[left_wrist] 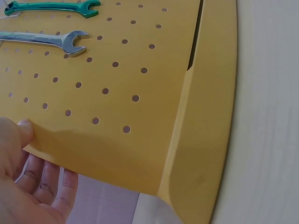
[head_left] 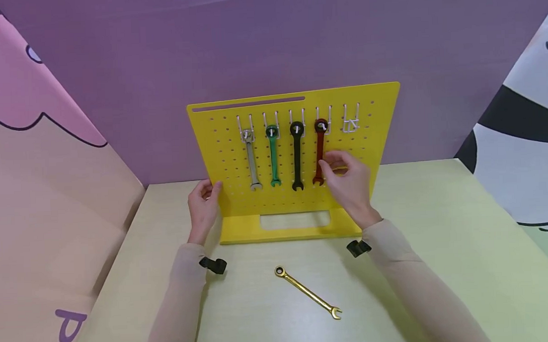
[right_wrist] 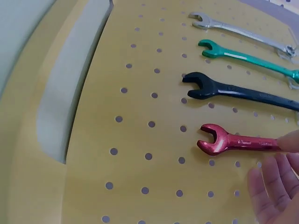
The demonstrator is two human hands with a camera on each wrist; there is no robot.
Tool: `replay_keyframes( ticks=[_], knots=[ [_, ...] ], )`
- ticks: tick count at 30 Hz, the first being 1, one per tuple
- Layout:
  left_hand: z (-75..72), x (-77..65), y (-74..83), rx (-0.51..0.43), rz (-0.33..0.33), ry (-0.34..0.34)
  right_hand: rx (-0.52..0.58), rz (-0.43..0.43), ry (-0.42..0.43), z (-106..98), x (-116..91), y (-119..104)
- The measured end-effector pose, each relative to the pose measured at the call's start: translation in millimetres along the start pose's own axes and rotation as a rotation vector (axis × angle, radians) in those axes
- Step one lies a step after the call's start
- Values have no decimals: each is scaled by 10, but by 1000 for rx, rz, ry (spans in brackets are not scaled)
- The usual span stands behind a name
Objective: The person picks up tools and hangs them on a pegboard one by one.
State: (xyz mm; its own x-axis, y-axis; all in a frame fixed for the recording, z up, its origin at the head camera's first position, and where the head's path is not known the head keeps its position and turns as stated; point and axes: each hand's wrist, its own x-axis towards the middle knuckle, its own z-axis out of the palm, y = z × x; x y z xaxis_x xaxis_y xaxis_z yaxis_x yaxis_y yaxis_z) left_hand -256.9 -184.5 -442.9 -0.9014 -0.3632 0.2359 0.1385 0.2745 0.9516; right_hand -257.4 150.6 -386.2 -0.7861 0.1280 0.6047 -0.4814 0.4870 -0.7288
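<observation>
My left hand [head_left: 203, 208] grips the left edge of a yellow pegboard [head_left: 234, 205], thumb on the front and fingers behind. At the right side, my right hand [head_left: 352, 183] pinches the shaft of a red combination wrench [head_left: 320, 141], whose ring end hangs on a white hook. In the right wrist view the thumb covers part of the red wrench [right_wrist: 243, 143]. To its left hang a black wrench [head_left: 297, 155], a green wrench [head_left: 273, 156] and a silver wrench [head_left: 251, 161], all with open ends down.
A gold wrench [head_left: 307, 290] lies slantwise on the pale table [head_left: 242, 303] in front of the pegboard's base. At the board's upper right, a white hook [head_left: 351, 124] holds no wrench. A purple wall [head_left: 162, 94] rises behind, with printed panels on both sides.
</observation>
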Motion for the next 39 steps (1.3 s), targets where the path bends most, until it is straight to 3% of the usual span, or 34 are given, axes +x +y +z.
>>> replay_keyframes(
  ticks=[7,11,16,26,34,39],
  knots=[
    [28,19,-13,-11,3,14,-13,-58,-14,-9,-114,-20],
    [26,28,-10,-22,22,21,-4,-74,-78,5,-216,-60],
    [33,44,-11,-25,50,14,-13,-40,-293,10,-408,-122],
    [19,57,-66,-2,46,-4,-76,134,-794,20,-850,-197],
    [21,59,-67,-1,38,2,-39,157,-984,3,-1076,-234],
    [3,58,-72,1,37,-1,-22,188,-1038,5,-1167,-222]
  ],
)
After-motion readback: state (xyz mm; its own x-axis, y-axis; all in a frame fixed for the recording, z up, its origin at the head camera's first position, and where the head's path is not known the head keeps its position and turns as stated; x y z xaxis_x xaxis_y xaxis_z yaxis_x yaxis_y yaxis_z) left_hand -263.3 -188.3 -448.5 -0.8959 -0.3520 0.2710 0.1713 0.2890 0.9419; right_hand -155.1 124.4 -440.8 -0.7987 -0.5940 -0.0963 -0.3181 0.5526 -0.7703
